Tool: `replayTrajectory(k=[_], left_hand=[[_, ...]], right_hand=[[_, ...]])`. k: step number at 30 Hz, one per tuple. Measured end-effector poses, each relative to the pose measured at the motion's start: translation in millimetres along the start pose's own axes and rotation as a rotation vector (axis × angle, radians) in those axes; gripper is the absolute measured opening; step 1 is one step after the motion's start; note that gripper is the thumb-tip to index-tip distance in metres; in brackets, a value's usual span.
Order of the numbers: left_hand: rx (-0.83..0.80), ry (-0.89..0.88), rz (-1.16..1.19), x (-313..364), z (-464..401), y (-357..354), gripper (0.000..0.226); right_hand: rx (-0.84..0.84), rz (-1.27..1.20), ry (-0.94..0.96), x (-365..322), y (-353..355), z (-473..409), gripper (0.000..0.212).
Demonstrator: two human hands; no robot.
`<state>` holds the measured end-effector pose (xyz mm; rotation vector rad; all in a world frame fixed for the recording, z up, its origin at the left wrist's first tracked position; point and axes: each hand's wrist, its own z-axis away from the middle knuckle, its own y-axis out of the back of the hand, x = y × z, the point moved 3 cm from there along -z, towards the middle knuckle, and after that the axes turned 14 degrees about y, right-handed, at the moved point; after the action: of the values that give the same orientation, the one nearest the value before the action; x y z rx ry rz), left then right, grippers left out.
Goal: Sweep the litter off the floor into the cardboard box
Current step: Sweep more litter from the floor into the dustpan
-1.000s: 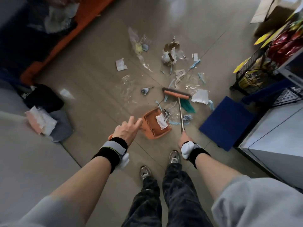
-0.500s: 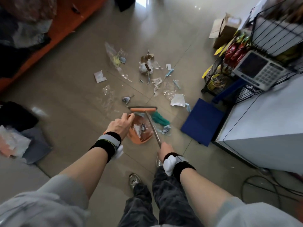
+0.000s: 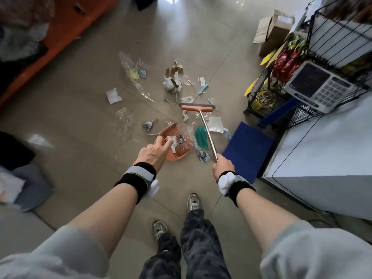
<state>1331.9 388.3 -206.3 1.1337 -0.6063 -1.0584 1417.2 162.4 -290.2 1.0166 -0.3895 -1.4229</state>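
Litter (image 3: pixel 173 83) lies spread on the shiny grey floor (image 3: pixel 84 81): clear plastic bags, white paper bits, a torn brown scrap and small blue pieces. Most of it sits in a loose bunch in the middle of the floor, past the dustpan.

An orange dustpan (image 3: pixel 177 143) sits on the floor near the person's feet. Some white scraps lie inside it. The left hand (image 3: pixel 153 153) is over the near edge of the dustpan. Its fingers reach out loosely toward the pan and the paper in it, and I cannot tell if they hold anything.

The right hand (image 3: pixel 222 165) is closed tight around the thin metal stick of the broom (image 3: pixel 198 108). The broom's orange head is down among the litter, farther away than the dustpan. A green thing (image 3: pixel 201 136) lies on the floor between the dustpan and the broom stick.

A cardboard box (image 3: pixel 275 30) stands far off at the top right, well apart from the litter. Beside it is a black wire rack (image 3: pixel 261 97) with bright snack bags. A flat blue board (image 3: pixel 247 148) lies on the floor to the right of the broom. A grey scale (image 3: pixel 318 85) with buttons sits on the white counter (image 3: pixel 322 150).
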Motion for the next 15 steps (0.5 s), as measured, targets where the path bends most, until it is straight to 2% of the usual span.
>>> replayTrajectory(k=[7, 15], left_hand=[[0.025, -0.029, 0.008, 14.0, -35.3, 12.5, 0.043], [0.002, -0.115, -0.051, 35.2, -43.4, 26.8, 0.043]], right_hand=[[-0.067, -0.087, -0.162, 41.5, 23.3, -53.1, 0.027], [-0.168, -0.352, -0.199, 31.7, 1.8, -50.3, 0.021]])
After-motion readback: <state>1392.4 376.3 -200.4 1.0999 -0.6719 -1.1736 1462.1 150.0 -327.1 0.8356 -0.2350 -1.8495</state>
